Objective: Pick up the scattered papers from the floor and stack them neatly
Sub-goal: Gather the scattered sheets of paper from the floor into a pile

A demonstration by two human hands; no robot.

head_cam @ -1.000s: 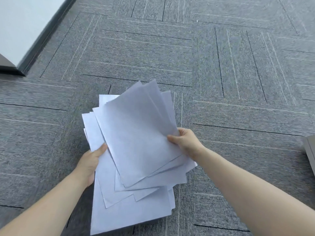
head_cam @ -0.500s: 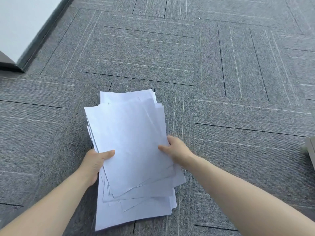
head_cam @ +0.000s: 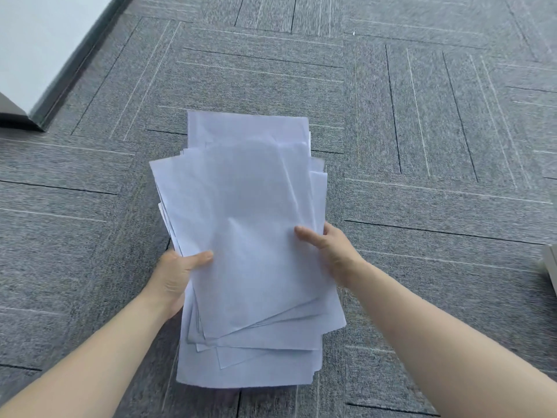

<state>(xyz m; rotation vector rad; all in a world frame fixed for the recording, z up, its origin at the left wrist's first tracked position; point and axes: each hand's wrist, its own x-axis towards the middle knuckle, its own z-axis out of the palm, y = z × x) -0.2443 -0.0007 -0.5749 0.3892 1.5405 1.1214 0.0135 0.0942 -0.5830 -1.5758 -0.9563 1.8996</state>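
A bundle of several white paper sheets (head_cam: 244, 224) fills the middle of the view, held over the grey carpet floor (head_cam: 422, 146). The sheets lie roughly one on another, with corners fanning out at the bottom and top edges. My left hand (head_cam: 176, 276) grips the bundle's left edge, thumb on top and fingers hidden underneath. My right hand (head_cam: 328, 251) grips the right edge the same way, thumb pressed on the top sheet.
A white wall with a dark baseboard (head_cam: 75, 64) runs along the upper left, and a dark corner piece (head_cam: 15, 116) juts out below it. A pale grey object (head_cam: 550, 267) sits at the right edge.
The fanned, skewed sheets have been turned and drawn together into a straighter bundle. My hands have shifted along its side edges, and the bundle now stands more square to me.
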